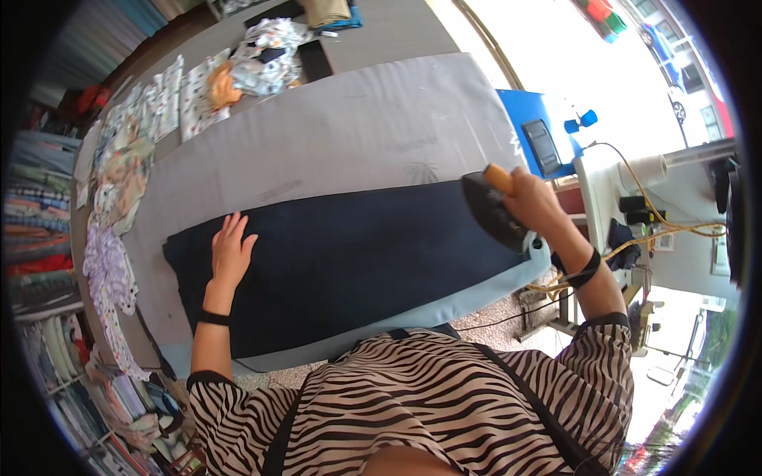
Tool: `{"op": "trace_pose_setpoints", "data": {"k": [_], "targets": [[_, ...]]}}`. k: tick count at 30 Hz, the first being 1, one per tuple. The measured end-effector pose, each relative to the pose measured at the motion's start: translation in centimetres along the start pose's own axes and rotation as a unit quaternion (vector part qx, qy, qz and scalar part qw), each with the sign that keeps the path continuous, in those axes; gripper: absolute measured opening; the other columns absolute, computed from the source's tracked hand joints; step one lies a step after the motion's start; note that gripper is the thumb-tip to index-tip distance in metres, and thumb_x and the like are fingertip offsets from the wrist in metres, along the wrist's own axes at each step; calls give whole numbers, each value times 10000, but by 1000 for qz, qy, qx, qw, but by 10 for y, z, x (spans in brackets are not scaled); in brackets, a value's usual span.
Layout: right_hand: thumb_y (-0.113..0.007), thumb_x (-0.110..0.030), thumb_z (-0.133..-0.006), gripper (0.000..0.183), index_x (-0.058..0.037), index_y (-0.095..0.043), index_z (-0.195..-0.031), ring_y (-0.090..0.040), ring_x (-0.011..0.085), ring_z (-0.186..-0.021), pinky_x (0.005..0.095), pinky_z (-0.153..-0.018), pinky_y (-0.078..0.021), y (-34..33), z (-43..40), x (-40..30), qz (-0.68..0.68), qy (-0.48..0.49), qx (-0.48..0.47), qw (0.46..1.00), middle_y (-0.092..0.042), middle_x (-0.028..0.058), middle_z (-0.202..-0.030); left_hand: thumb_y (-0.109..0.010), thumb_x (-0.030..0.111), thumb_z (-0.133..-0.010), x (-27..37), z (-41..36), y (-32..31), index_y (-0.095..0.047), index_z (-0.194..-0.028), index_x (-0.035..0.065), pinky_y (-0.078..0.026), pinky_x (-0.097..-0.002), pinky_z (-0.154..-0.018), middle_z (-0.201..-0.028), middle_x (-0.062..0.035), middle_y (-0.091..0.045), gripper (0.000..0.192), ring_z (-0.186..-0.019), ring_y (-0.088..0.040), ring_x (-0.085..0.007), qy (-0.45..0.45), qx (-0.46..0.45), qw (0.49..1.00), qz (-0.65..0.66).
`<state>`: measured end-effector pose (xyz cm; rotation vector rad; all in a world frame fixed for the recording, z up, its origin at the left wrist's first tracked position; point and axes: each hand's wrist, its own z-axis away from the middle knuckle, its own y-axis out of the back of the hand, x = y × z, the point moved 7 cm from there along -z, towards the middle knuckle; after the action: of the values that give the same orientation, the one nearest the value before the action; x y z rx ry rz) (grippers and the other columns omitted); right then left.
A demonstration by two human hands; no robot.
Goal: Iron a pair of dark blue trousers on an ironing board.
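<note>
A folded piece of dark navy fabric (357, 262) lies before me, long side across the padded grey ironing cloth (333, 137). My left hand (229, 247) rests flat near the fabric's left end, its fingers spread and holding nothing. In my right hand (533, 202) is an electric iron (491, 208), gripped by its orange-brown handle. The iron's dark body is over the right end of the navy fabric; whether its soleplate touches the fabric I cannot tell. Light blue cloth (440, 309) shows along the near edge of the table.
Crumpled printed fabrics (268, 56) and a lilac cloth (106, 256) lie along the table's far and left sides. A phone-like black object (542, 147) sits on a blue surface (515, 113) at right. A yellow cord (673, 229) runs there. Shelves of folded fabric (38, 208) stand left.
</note>
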<state>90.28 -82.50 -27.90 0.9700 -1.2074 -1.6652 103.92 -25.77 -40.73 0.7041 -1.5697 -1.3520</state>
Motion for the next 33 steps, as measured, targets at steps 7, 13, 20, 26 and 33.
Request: {"op": "trace_pose_setpoints", "data": {"k": [7,13,20,26,33], "targets": [[-703,-234,-876,388,31,-494,-1066,-708,364,-766,461,-675,-561,-59,-23,-228,19,203,-114,972,-685,170,-766,-703,195,-902,-22,-31,13,-648,-1263,68,-406,-441,-1069,-1353,-135,-625,386,-1289,-553,-312,-42,30,997,58],[-715,-252,-871,428,32,-483,-1091,-701,368,-757,466,-670,-553,-124,-40,-275,50,252,-180,949,-699,171,-794,-778,128,-799,-56,-52,4,-656,-996,77,-456,-448,-898,-1007,-80,-661,237,-999,-621,-304,-25,-4,998,62],[-703,-241,-842,639,32,-418,-1344,-693,367,-723,481,-652,-527,-115,-44,-259,11,252,-204,946,-682,166,-755,-850,132,-722,-76,-46,18,-617,-962,99,-465,-411,-871,-954,-59,-606,336,-979,-591,-286,-70,54,993,83],[-700,-166,-794,677,4,-404,-1378,-657,366,-636,469,-629,-509,-131,-48,-251,28,212,-212,954,-652,148,-701,-886,178,-670,-95,-69,8,-595,-920,85,-467,-415,-855,-934,-69,-589,395,-928,-581,-304,-45,-65,993,93],[-731,-179,-774,752,6,-377,-1411,-661,352,-644,463,-623,-509,-139,-49,-260,8,256,-215,942,-645,133,-682,-819,230,-789,-83,-85,-2,-668,-894,65,-492,-399,-710,-761,-80,-616,247,-753,-606,-291,9,-149,945,292]]}}
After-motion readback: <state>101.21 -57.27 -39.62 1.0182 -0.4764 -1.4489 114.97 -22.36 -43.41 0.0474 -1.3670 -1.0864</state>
